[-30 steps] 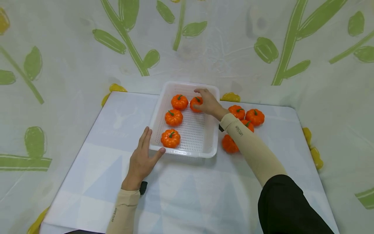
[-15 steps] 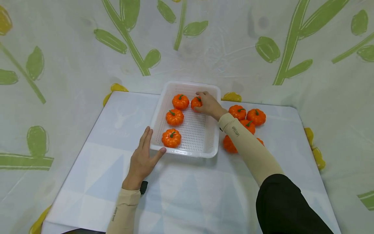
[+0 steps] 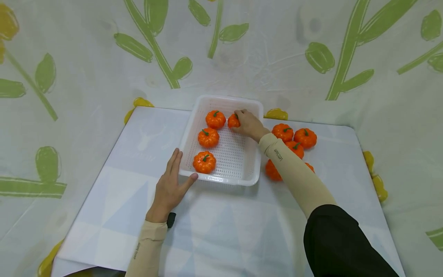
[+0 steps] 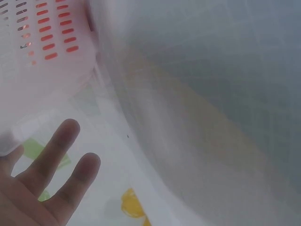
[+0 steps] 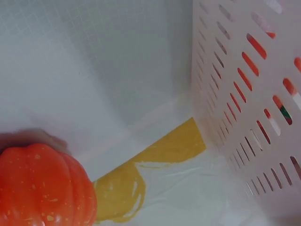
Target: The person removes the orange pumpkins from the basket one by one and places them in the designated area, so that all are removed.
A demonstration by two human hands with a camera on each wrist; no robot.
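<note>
A white perforated plastic basket (image 3: 225, 180) stands at the back of the table with several orange toy pumpkins inside. My right hand (image 3: 250, 125) reaches over its right side and grips one pumpkin (image 3: 233, 121) near the back, fingers on top and thumb at the front. The hand covers part of that pumpkin. To its left sit two pumpkins, one behind (image 3: 215, 119) and one nearer (image 3: 208, 137); another pumpkin (image 3: 204, 162) lies by the front wall. My left hand (image 3: 169, 188) rests at the basket's front left corner with fingers straight; its fingertips (image 4: 88, 165) show in the left wrist view.
Right of the basket, several more pumpkins (image 3: 305, 138) lie on the table, partly hidden by my right sleeve (image 3: 294, 173). In the right wrist view, a pumpkin (image 5: 44, 188) shows close by, outside the basket wall (image 5: 235, 94). A pale patterned cloth covers the table (image 3: 214, 231).
The fingers of my right hand have drawn in closer on the pumpkin at the back of the basket. My left hand stays at the corner. The head view has shifted slightly.
</note>
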